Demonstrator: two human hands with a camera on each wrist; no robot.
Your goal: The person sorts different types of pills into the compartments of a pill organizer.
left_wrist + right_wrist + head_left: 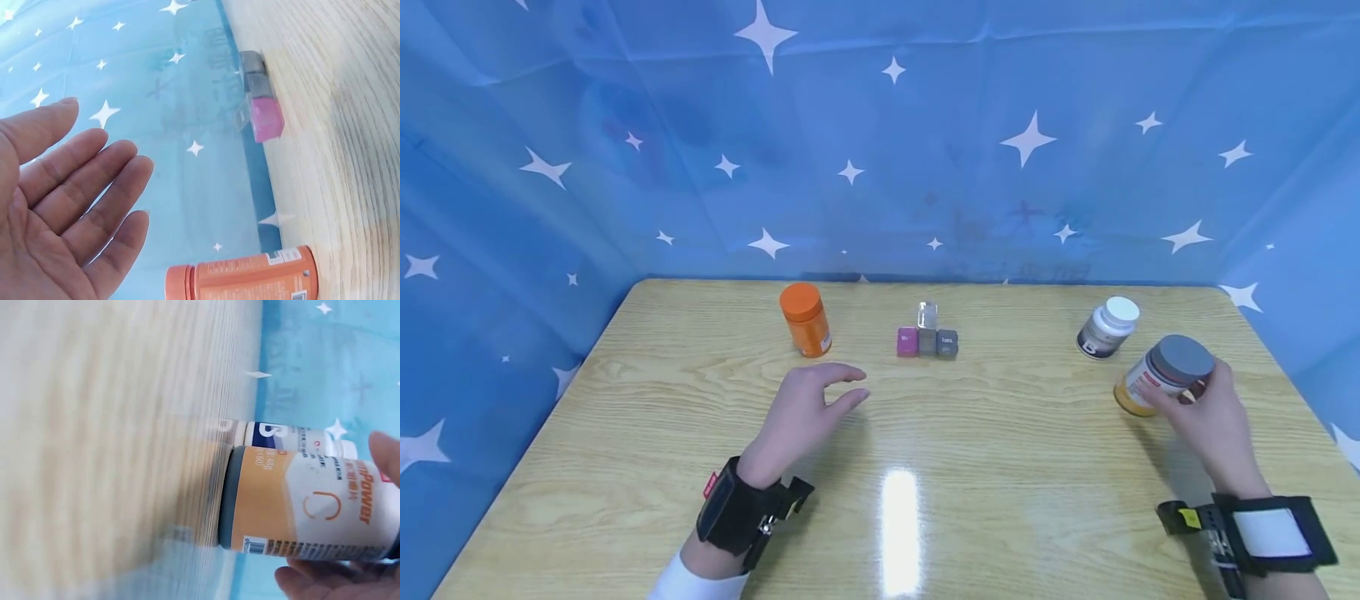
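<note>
My right hand (pixel 1206 417) has its thumb and fingers around the upper part of a supplement bottle with a grey lid (pixel 1182 358), at the right of the table. White and orange printing covers this bottle (pixel 312 503) in the right wrist view; its base is right at the tabletop. Just behind it stands a smaller white-capped bottle (pixel 1107 327). My left hand (pixel 801 408) hovers over the table with nothing in it, its fingers relaxed and thumb apart. Nearest to it is an orange bottle (pixel 809 327), upright beyond the fingers.
Near the table's back middle sits a small group of blocks: a magenta cube (pixel 907 342), grey cubes (pixel 947 343) and a clear one (pixel 927 315). A blue star-patterned curtain (pixel 850 125) hangs behind the wooden table (pixel 1000 467).
</note>
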